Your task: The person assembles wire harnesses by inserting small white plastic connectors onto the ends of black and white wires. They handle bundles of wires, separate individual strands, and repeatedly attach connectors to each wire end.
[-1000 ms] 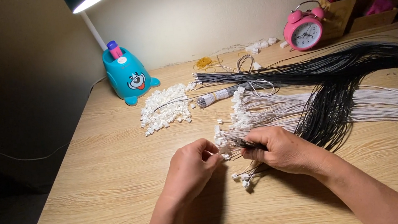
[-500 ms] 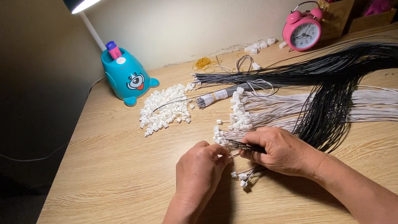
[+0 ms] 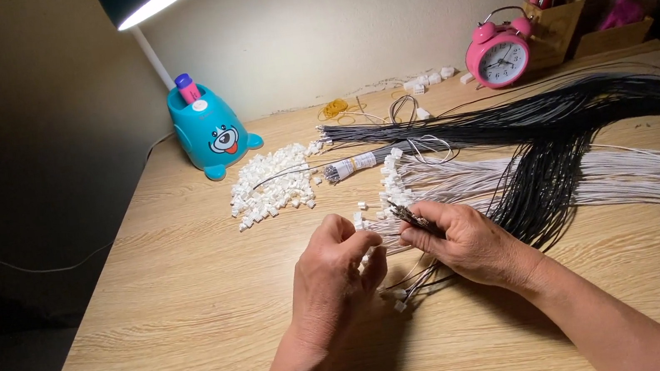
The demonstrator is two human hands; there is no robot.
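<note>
My right hand (image 3: 471,242) pinches a thin bundle of wire ends (image 3: 410,217) between thumb and fingers. My left hand (image 3: 334,274) is curled just left of it, fingertips closed on a small white connector at the wire tips. Several wires fitted with white connectors (image 3: 400,293) trail out under both hands. A heap of loose white plastic connectors (image 3: 273,187) lies further back on the left. Long bundles of black wires (image 3: 557,117) and white wires (image 3: 598,178) stretch across the wooden desk (image 3: 161,315) to the right.
A teal cartoon-shaped lamp base (image 3: 212,133) holding a pink pen stands at the back left. A pink alarm clock (image 3: 499,56) and a wooden pen holder (image 3: 557,15) stand by the wall at the back right. The desk's left edge drops into darkness.
My left hand has moved right and closed in against the wire ends that my right hand holds. The right hand has barely shifted.
</note>
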